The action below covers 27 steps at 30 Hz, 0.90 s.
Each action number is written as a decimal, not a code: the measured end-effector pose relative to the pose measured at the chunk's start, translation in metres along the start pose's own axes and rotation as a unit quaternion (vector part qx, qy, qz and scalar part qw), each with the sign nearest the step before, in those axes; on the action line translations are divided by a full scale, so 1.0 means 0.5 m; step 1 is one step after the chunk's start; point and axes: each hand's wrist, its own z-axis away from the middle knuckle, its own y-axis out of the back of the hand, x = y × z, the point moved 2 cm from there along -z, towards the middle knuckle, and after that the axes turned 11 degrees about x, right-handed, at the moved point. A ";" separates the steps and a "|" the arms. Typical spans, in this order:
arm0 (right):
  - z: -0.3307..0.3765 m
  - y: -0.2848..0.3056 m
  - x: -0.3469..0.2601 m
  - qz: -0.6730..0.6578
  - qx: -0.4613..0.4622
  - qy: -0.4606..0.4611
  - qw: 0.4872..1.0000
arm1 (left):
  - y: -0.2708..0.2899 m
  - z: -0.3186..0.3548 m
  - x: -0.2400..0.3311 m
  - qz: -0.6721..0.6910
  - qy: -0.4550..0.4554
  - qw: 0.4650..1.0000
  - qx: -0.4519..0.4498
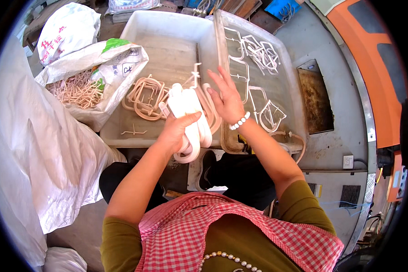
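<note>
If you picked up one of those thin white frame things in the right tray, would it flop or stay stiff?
The white frames probably stay fairly stiff: they keep their open square shapes lying in the right tray. They look light, being thin outlines. They lie tangled, so lifting one may drag others. The left hand grips a stack of white pieces that holds its shape.

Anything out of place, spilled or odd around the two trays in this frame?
Mildly, yes. The right tray sits tilted, its left rim overlapping the left tray. One small stray plastic piece lies alone near the left tray's front edge. The left hand grips a stack of white loops; the right hand is open beside it.
</note>
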 end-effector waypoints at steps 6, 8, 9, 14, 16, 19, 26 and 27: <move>-0.059 0.041 -0.013 0.212 -0.101 0.352 0.906 | -0.008 0.020 0.014 -0.200 -0.091 0.975 -0.027; -0.051 0.066 -0.007 0.285 -0.179 0.297 0.894 | -0.009 0.024 0.024 -0.312 -0.147 0.939 0.005; -0.042 0.081 -0.002 0.317 -0.204 0.269 0.886 | -0.009 0.025 0.029 -0.384 -0.175 0.906 0.026; 0.073 0.091 0.007 -0.202 -0.369 -0.479 0.770 | -0.009 0.016 0.022 -0.662 -0.317 0.678 0.050; 0.109 0.092 -0.052 -0.374 -0.482 -0.551 0.570 | 0.000 0.010 0.008 -0.651 -0.349 0.671 0.063; 0.100 0.111 -0.163 -0.376 -0.502 -0.433 0.647 | 0.021 -0.015 -0.015 -0.561 -0.307 0.759 0.124; -0.216 0.036 -0.317 -0.189 0.237 0.326 0.895 | 0.024 -0.045 -0.059 -0.176 -0.034 0.971 0.160; -0.253 -0.029 -0.331 -0.105 0.218 0.410 0.880 | 0.023 -0.041 -0.059 -0.165 -0.028 0.972 0.166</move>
